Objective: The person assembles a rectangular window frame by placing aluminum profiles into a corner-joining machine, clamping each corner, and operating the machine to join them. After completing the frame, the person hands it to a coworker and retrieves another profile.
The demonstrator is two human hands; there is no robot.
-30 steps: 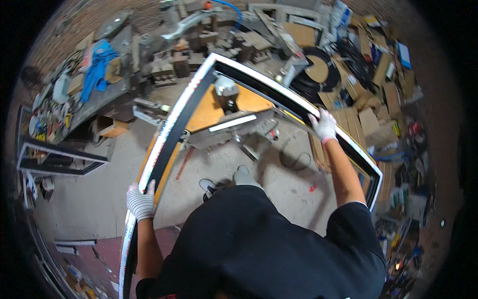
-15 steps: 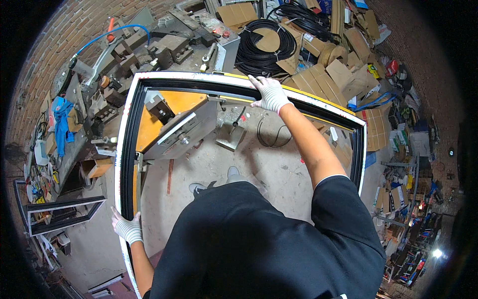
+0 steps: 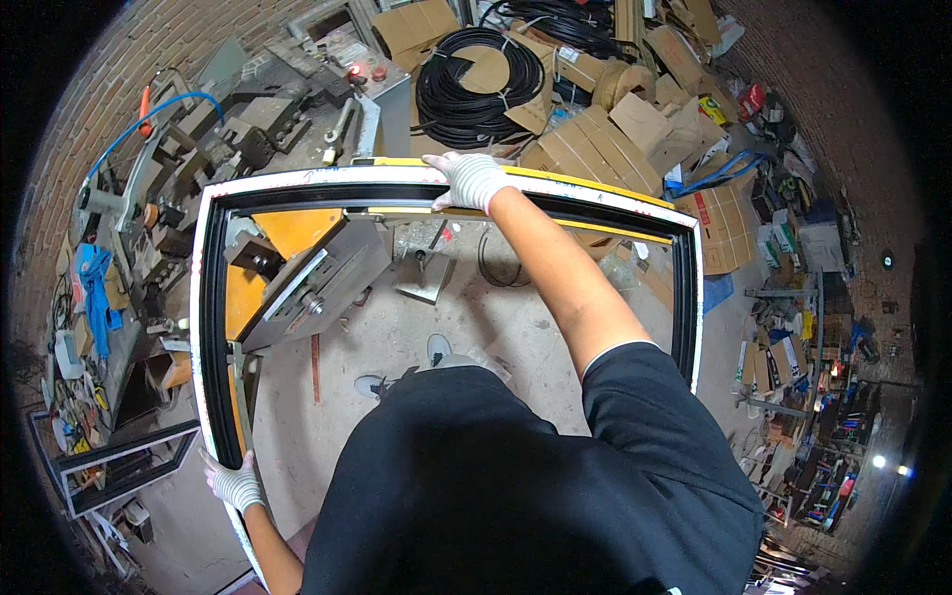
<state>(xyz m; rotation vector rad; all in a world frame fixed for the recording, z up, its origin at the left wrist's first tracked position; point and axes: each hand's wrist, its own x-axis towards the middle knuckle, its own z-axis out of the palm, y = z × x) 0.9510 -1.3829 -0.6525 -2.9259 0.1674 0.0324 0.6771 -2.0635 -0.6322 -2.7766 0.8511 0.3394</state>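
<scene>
A large window frame [image 3: 575, 188], white on its outer face with black inner channels and a yellow strip along the far edge, spans the space before me. My right hand [image 3: 468, 181], in a white ribbed glove, is closed over the middle of its far bar. Lower on the left bar, my left hand [image 3: 234, 483], gloved alike, grips the frame with fingers on the outer side and thumb inward. Through the opening show a grey machine part with an orange-yellow top [image 3: 293, 230] and a square metal plate with a rod [image 3: 424, 275]. My body hides the near bar.
A workbench with metal machine blocks [image 3: 263, 129] stands far left, a blue hose [image 3: 183, 99] above it. Coiled black cable [image 3: 476, 87] and cardboard [image 3: 595, 149] are heaped beyond the frame. A smaller dark frame [image 3: 129, 466] rests at left; shelving with tools [image 3: 818, 397] lines the right.
The surroundings have shifted leftward in view, and the frame sits slightly left and lower, its far bar more level. Both hands keep their hold on the frame.
</scene>
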